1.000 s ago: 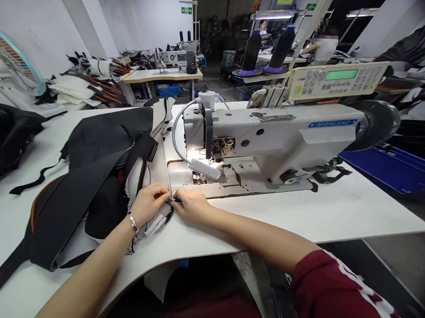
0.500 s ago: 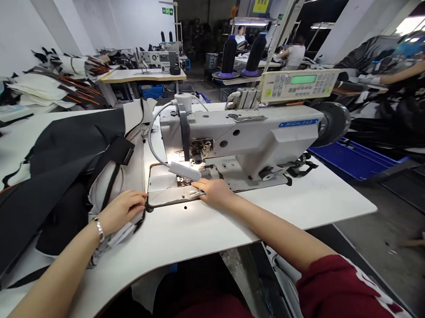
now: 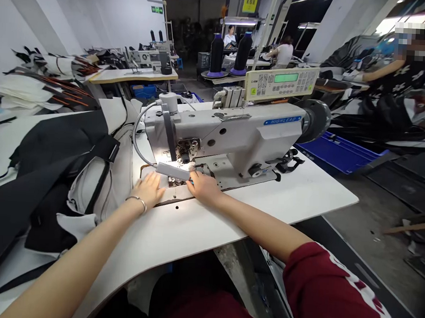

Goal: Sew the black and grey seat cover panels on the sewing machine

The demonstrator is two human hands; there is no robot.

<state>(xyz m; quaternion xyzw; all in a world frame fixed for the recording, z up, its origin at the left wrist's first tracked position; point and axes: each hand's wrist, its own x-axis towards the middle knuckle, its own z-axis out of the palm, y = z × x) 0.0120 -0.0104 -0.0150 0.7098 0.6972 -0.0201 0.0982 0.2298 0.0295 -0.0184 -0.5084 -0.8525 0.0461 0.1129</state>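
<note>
My left hand lies flat with fingers stretched out on the left end of the sewing machine's bed plate, holding nothing. Close to the needle area, my right hand has its fingers closed around a small tool with a blue part, mostly hidden by the hand. The grey sewing machine stands over both hands. Its lamp, on a bendy neck, lights the spot in front of my right fingers. Left of my left hand is a heap of black and light grey fabric.
A control panel and black thread cones stand behind the machine. The white tabletop ends in a curved front edge. A blue bin is right of the table. Co-workers sit farther back, one at the right.
My left hand has left the fabric edge and moved right onto the bed plate, its fingers now spread. My right hand has shifted slightly forward toward the needle area. The camera view has turned a little.
</note>
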